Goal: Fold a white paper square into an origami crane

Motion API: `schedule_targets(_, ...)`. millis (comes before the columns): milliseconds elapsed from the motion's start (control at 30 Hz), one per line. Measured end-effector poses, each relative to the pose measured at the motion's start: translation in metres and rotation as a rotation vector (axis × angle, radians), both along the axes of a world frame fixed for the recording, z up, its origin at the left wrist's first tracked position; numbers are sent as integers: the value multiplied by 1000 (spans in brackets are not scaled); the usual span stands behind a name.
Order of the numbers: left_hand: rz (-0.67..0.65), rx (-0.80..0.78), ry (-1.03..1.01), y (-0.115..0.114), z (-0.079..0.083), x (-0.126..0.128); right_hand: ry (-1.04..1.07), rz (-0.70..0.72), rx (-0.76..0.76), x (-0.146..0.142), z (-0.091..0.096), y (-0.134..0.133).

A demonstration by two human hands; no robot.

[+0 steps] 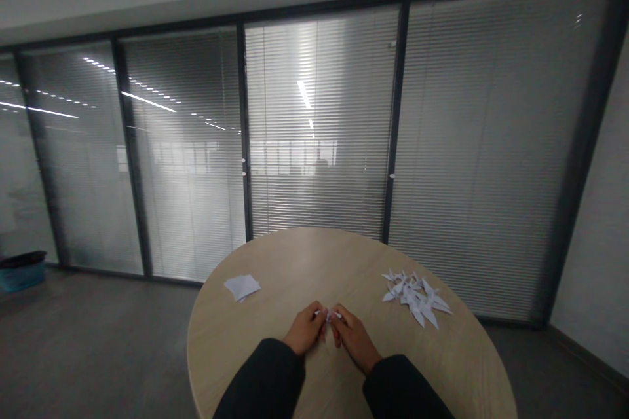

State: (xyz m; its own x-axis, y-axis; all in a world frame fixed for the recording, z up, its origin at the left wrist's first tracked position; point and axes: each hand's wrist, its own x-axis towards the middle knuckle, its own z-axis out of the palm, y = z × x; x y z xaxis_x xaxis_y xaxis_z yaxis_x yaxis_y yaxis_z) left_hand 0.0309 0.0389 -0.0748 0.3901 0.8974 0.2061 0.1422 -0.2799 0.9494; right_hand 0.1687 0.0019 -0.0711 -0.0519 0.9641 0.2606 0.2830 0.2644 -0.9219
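Close together over the middle of the round wooden table, my two hands pinch a small piece of folded white paper. My left hand grips its left side with the fingers closed, and my right hand grips its right side in the same way. Most of the folded paper is hidden by the fingers, so its shape is unclear. To the right lies a pile of folded white paper pieces with pointed ends, which look like origami cranes. A small stack of flat white paper sheets lies to the left.
Beyond the table's far edge runs a glass partition with blinds and dark frames. A blue bin with a dark liner stands on the grey floor at the far left. A pale wall is on the right.
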Motion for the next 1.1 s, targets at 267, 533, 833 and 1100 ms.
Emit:
schedule_targets(267, -123, -207, -252, -3, 10, 3, 387, 117, -133, 2, 0, 6)
schedule_targets(533, -286, -370, -500, -13, 20, 1, 678, 235, -169, -1, 15, -6)
schedule_targets(833, -373, -418, -634, -15, 20, 3, 769, 328, -165, -2, 14, -7)
schedule_targets(1100, -436, -382, -679, -16, 18, 4, 819, 400, -125, -3, 13, -7)
